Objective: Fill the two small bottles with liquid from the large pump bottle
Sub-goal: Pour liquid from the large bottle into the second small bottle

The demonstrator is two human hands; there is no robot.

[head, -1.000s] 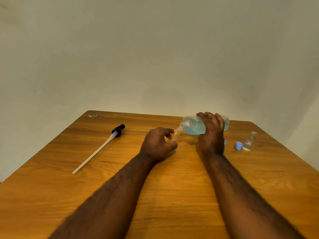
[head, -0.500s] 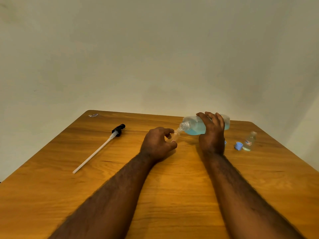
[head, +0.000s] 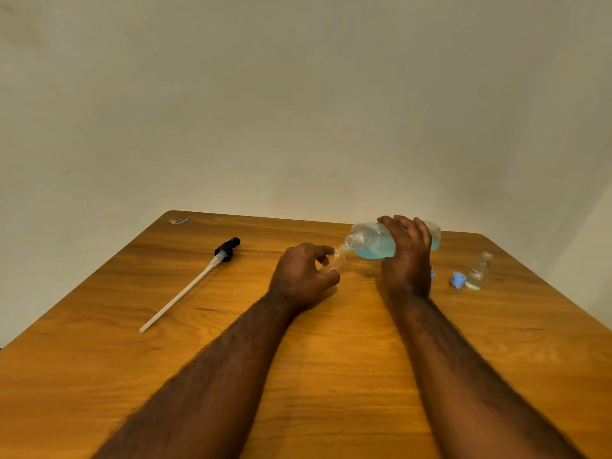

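Head view: the right hand (head: 407,260) grips the tilted large clear bottle of blue liquid (head: 374,246), its mouth at the small clear bottle (head: 338,258) held in the left hand (head: 303,276); another small labelled bottle (head: 478,272) stands at three o'clock.

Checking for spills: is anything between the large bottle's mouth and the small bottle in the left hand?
Nothing visible. The right hand tips the large bottle so its open neck sits at the mouth of the small bottle in the left hand. The pump lies apart.
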